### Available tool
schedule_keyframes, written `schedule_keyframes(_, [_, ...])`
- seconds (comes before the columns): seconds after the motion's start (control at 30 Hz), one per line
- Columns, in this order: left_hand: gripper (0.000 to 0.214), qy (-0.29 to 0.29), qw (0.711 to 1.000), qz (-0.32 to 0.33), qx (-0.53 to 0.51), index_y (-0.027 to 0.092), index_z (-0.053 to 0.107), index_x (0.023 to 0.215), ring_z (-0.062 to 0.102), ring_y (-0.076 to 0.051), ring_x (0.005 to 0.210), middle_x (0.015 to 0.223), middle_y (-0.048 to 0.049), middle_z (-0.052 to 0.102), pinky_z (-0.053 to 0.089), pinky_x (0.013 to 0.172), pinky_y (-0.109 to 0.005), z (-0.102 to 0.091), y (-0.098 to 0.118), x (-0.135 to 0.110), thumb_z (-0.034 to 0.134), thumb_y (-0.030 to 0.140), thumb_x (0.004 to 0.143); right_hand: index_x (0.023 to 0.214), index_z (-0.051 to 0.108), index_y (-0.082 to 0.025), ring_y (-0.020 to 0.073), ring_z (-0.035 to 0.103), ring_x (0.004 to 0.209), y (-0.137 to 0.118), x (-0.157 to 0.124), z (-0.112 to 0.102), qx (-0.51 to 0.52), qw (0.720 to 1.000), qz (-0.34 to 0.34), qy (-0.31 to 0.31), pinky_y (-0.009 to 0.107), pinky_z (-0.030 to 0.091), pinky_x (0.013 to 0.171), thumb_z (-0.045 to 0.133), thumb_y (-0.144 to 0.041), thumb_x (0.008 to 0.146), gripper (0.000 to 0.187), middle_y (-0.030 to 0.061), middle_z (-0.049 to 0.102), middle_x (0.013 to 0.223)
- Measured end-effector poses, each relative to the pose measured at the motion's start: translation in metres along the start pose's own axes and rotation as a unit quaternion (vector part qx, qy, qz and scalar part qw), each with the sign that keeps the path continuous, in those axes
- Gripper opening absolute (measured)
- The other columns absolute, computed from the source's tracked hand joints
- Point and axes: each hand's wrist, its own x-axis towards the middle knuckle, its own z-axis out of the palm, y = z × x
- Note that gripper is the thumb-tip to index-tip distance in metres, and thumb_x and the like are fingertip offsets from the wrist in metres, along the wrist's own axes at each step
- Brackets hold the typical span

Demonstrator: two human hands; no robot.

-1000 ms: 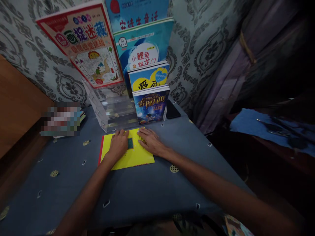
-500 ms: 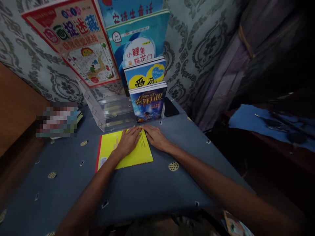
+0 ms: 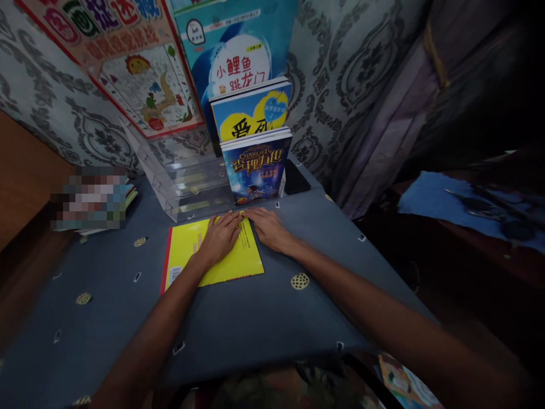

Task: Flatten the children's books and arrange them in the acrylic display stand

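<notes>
A yellow book (image 3: 232,270) with a red spine lies flat on the table, its barcode at the near left corner. My left hand (image 3: 220,237) rests flat on the cover, fingers stretched toward the far edge. At the far right corner of the book is my right hand (image 3: 268,228), its fingertips touching the corner and the palm over the tablecloth. The fingertips of both hands nearly meet there. Just beyond them stands a dark blue book (image 3: 255,173) in a clear acrylic rack (image 3: 170,196).
Behind it in the rack are a blue-and-yellow book (image 3: 255,111), a teal book (image 3: 238,51) and a red-bordered book (image 3: 149,85). A black phone (image 3: 297,177) lies beside the rack. A book pile (image 3: 96,199), partly pixelated, sits left. Scissors (image 3: 477,204) lie on blue cloth (image 3: 421,196) at right.
The view has tilted slightly down, so the rack's books appear larger and higher. Both hands keep nearly the same place on the yellow book.
</notes>
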Motion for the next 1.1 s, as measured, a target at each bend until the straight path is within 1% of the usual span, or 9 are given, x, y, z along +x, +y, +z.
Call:
schedule_keyframes(0.1, [0.039,-0.002,0.999,0.022,-0.025,0.023,0.061,0.138,0.049,-0.026,0.143,0.147,-0.0101,0.06,0.034,0.117,-0.055,-0.004,-0.001,-0.004,0.04,0.026,0.104,0.14,0.061,-0.018,0.0269,0.053,0.135,0.001,-0.001,0.002,-0.01,1.0,0.0,-0.009,0.047,0.042,0.111,0.045,0.001,0.089,0.057,0.0123,0.06,0.146])
schedule_keyframes(0.2, [0.038,-0.003,0.999,0.036,-0.036,0.022,0.063,0.134,0.051,-0.026,0.141,0.146,-0.01,0.061,0.034,0.116,-0.056,-0.006,-0.001,-0.006,0.041,0.025,0.104,0.139,0.062,-0.018,0.0263,0.052,0.137,0.001,-0.002,0.003,-0.019,1.0,-0.006,-0.014,0.048,0.04,0.113,0.045,0.001,0.09,0.056,0.0123,0.059,0.148])
schedule_keyframes(0.43, [0.04,0.011,0.999,0.033,-0.029,0.023,0.062,0.137,0.051,-0.027,0.141,0.147,-0.0114,0.061,0.035,0.116,-0.056,-0.003,0.002,-0.007,0.042,0.024,0.102,0.14,0.061,-0.021,0.0261,0.051,0.139,0.001,-0.002,0.001,-0.024,1.0,-0.014,-0.014,0.049,0.04,0.115,0.047,-0.001,0.09,0.056,0.0109,0.059,0.149])
schedule_keyframes(0.63, [0.039,-0.006,0.994,0.097,-0.056,0.029,0.066,0.133,0.052,-0.026,0.14,0.142,-0.0088,0.065,0.035,0.115,-0.059,-0.008,-0.003,-0.011,0.045,0.021,0.1,0.143,0.059,-0.023,0.026,0.053,0.138,0.007,-0.001,0.002,-0.004,0.999,-0.03,-0.012,0.051,0.041,0.114,0.047,-0.004,0.093,0.055,0.0107,0.059,0.149])
schedule_keyframes(0.73, [0.04,0.006,0.991,0.12,-0.054,0.027,0.066,0.134,0.053,-0.026,0.139,0.139,-0.0101,0.066,0.039,0.114,-0.056,-0.008,-0.002,-0.012,0.046,0.019,0.1,0.144,0.058,-0.024,0.0259,0.052,0.139,0.008,-0.001,0.002,-0.004,0.999,-0.032,-0.012,0.051,0.041,0.114,0.047,-0.005,0.094,0.055,0.0109,0.059,0.149])
schedule_keyframes(0.83, [0.039,0.015,0.99,0.13,-0.057,0.024,0.067,0.132,0.055,-0.026,0.137,0.136,-0.0112,0.068,0.042,0.112,-0.052,-0.009,0.001,-0.012,0.046,0.019,0.099,0.143,0.06,-0.021,0.0262,0.052,0.139,0.006,-0.001,0.001,-0.011,0.999,-0.027,-0.02,0.051,0.041,0.114,0.045,-0.005,0.095,0.052,0.0125,0.058,0.15])
schedule_keyframes(0.9, [0.039,0.009,0.988,0.139,-0.065,0.024,0.068,0.13,0.055,-0.026,0.137,0.136,-0.0104,0.068,0.042,0.112,-0.052,-0.012,0.001,-0.012,0.047,0.02,0.099,0.142,0.06,-0.019,0.026,0.051,0.14,0.005,-0.001,0.0,-0.017,0.999,-0.028,-0.025,0.049,0.04,0.115,0.045,-0.006,0.096,0.05,0.0132,0.057,0.15])
schedule_keyframes(1.03, [0.037,-0.031,0.985,0.147,-0.086,0.029,0.069,0.129,0.052,-0.027,0.14,0.138,-0.0059,0.067,0.038,0.114,-0.055,-0.02,-0.002,-0.014,0.048,0.026,0.098,0.142,0.06,-0.018,0.026,0.051,0.139,0.003,-0.001,-0.001,-0.027,0.999,-0.025,-0.026,0.049,0.04,0.115,0.045,-0.013,0.1,0.045,0.0129,0.058,0.15])
schedule_keyframes(1.1, [0.036,-0.039,0.984,0.149,-0.088,0.029,0.07,0.128,0.052,-0.027,0.14,0.139,-0.006,0.067,0.037,0.115,-0.055,-0.023,-0.002,-0.015,0.049,0.027,0.098,0.141,0.06,-0.015,0.0267,0.05,0.14,0.003,-0.002,-0.001,-0.029,0.999,-0.022,-0.027,0.048,0.039,0.115,0.045,-0.017,0.101,0.042,0.0146,0.058,0.149])
